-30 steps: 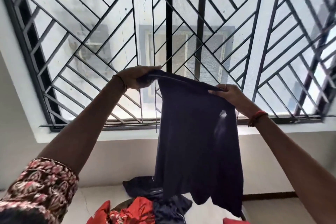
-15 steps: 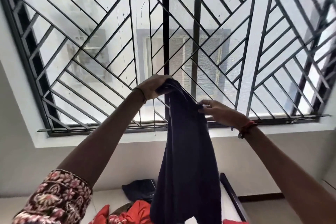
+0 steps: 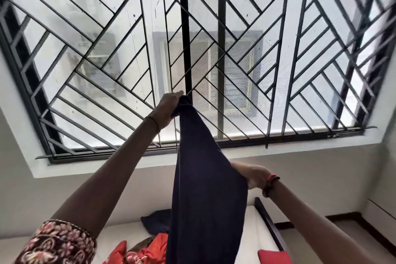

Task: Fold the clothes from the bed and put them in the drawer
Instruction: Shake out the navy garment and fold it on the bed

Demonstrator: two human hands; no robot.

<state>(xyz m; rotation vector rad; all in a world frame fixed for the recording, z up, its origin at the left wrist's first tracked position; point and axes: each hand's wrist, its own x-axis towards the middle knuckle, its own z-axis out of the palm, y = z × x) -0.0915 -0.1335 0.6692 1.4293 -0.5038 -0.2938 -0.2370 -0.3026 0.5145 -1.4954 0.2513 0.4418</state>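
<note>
The navy garment (image 3: pixel 205 188) hangs in a long narrow drape down the middle of the frame, held in the air above the bed, and its lower end runs out of the bottom edge. At lower left, nearest the camera, is a floral sleeve (image 3: pixel 57 242) on the raised left arm. The left hand (image 3: pixel 169 107), at centre frame, has its fingers curled over the bunched top of the garment and grips it high. The right hand (image 3: pixel 252 174), lower and right of centre, holds the cloth's right edge and pulls it out to the side. Its fingertips are hidden behind the fabric. A red thread band (image 3: pixel 271 182) circles that wrist.

Below, along the bottom of the frame, the bed (image 3: pixel 252 231) carries more clothes. A red pile (image 3: pixel 150 251) lies just left of the hanging cloth, a dark bundle (image 3: pixel 156 223) behind it, and another red piece (image 3: pixel 272 256) to the right. A dark bed frame (image 3: pixel 270 227) edges the mattress on the right.

Beyond stands a pale wall (image 3: pixel 310 167), and above it a wide window grille (image 3: pixel 278 49) of diagonal black bars fills the upper frame.
</note>
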